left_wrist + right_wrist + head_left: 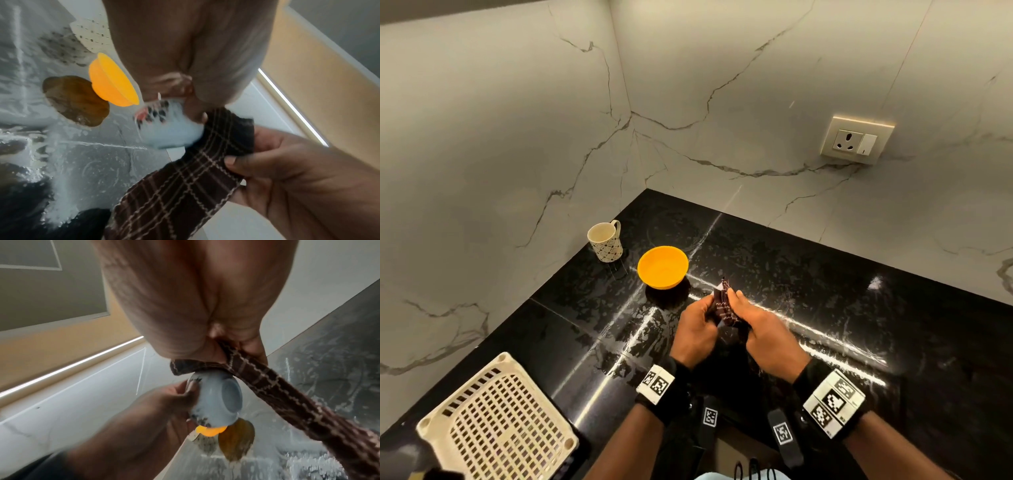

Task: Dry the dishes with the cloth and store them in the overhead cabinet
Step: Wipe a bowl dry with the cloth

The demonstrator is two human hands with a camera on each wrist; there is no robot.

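Small pale cup (pixel 216 400) held above desk (pixel 825 291), between both hands. L hand (pixel 697 334) fingers curled round cup; R hand (pixel 763 337) fingers pinch brown checked cloth (pixel 185 186) vs cup rim. Yellow bowl (pixel 663 267) + patterned mug (pixel 605 241) sit on desk just beyond.

On the counter (pixel 825 291), the mug (pixel 605 242) stands by the left wall, the bowl (pixel 663 267) just right of it and nearer. Both hands (pixel 697 329) hold a small cup (pixel 216 400) and cloth (pixel 724 305) right of the bowl. The rack (pixel 496 425) lies at the near left edge; the socket (pixel 856 139) sits on the back wall, far right
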